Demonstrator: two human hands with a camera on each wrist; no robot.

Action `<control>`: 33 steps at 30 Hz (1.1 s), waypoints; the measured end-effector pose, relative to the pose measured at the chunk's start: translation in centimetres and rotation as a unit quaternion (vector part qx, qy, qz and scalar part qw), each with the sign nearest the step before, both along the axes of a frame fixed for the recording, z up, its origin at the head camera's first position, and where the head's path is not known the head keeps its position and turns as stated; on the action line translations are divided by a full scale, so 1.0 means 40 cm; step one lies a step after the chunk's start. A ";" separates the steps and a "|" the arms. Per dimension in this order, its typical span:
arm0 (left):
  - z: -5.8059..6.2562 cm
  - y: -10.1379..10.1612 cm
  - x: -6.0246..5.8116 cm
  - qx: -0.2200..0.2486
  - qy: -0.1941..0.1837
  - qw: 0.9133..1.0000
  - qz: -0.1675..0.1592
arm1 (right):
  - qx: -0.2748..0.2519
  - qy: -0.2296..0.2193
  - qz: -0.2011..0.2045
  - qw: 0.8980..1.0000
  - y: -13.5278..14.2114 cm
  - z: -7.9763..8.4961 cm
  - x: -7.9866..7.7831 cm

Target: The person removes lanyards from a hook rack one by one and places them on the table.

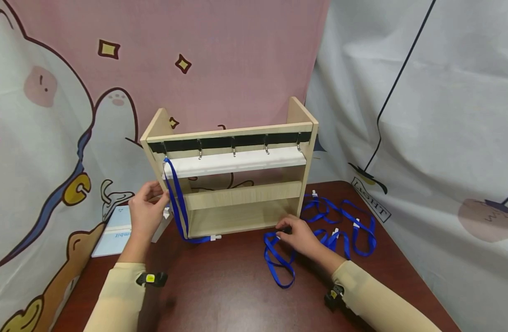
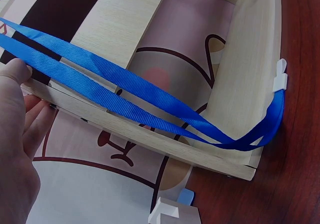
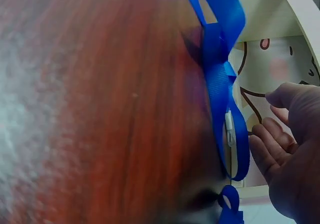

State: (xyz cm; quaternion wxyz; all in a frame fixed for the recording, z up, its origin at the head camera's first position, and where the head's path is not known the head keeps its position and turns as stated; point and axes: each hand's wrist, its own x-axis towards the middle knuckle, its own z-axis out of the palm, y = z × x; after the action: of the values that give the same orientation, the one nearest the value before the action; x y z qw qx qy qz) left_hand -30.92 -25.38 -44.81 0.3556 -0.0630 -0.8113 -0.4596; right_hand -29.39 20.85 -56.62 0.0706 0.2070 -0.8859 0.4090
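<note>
A small wooden rack [image 1: 243, 196] stands on the table, with several metal hooks [image 1: 233, 146] along a black strip. From its leftmost hook hangs a blue lanyard [image 1: 178, 198], whose white clip [image 2: 281, 76] lies by the rack's base. My left hand [image 1: 148, 210] grips the rack's left side panel [image 2: 150, 134], thumb in front beside the lanyard and fingers behind. At the right, my right hand [image 1: 297, 235] hovers by a second blue lanyard [image 1: 279, 260] on the table. In the right wrist view its fingers [image 3: 270, 144] are loosely bent, with nothing between them and the thumb.
Several more blue lanyards [image 1: 363, 230] with white clips lie on the table right of the rack. A light blue box or booklet [image 1: 115, 230] lies at the left, near a small white object [image 2: 172, 214]. Printed cloth [image 1: 237, 55] hangs behind and at the sides.
</note>
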 end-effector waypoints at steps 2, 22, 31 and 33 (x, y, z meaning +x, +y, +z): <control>0.001 0.001 0.001 -0.001 -0.001 1.000 0.001 | -0.007 -0.002 0.001 1.000 0.002 0.007 0.001; 0.000 0.001 0.000 0.001 0.007 1.000 -0.005 | -0.062 0.081 0.108 0.989 -0.180 0.265 0.033; 0.000 0.000 -0.001 0.005 0.006 1.000 -0.010 | -0.093 0.183 0.180 0.962 -0.389 0.450 0.035; 0.001 0.001 0.000 0.007 0.007 1.000 -0.015 | -0.094 0.200 0.186 0.957 -0.436 0.478 0.035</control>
State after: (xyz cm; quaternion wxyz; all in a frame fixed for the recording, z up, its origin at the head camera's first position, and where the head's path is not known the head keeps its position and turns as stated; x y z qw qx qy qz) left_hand -30.91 -25.32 -44.77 0.3550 -0.0760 -0.8047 -0.4697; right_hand -27.98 3.39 -37.52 0.1881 0.4380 -0.7571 0.4467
